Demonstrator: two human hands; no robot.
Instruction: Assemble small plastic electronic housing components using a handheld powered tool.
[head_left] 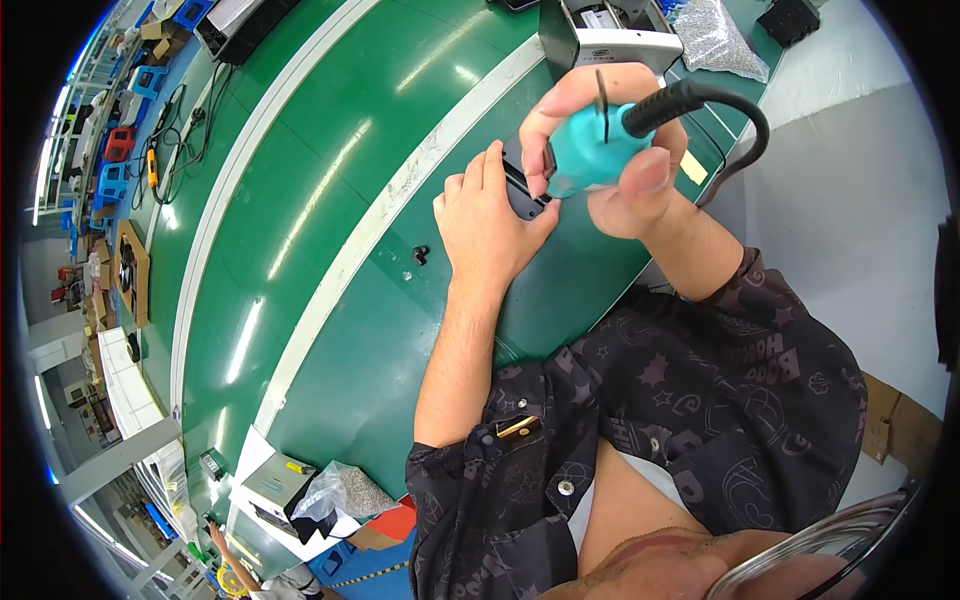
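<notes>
In my right hand is a teal electric screwdriver with a black cable running from its back end. My fingers and thumb wrap round its body, and it is tilted over a flat black part on the green bench. Its tip is hidden behind the tool and my fingers. My left hand lies against that black part, fingers along the far side and thumb at the near edge, steadying it. Much of the part is covered by my hands.
Small black pieces lie left of my left hand. Beyond the tool stand a white-fronted machine and a clear bag of small parts. A white rail borders the green line. Lower left are a grey box and another person's hand.
</notes>
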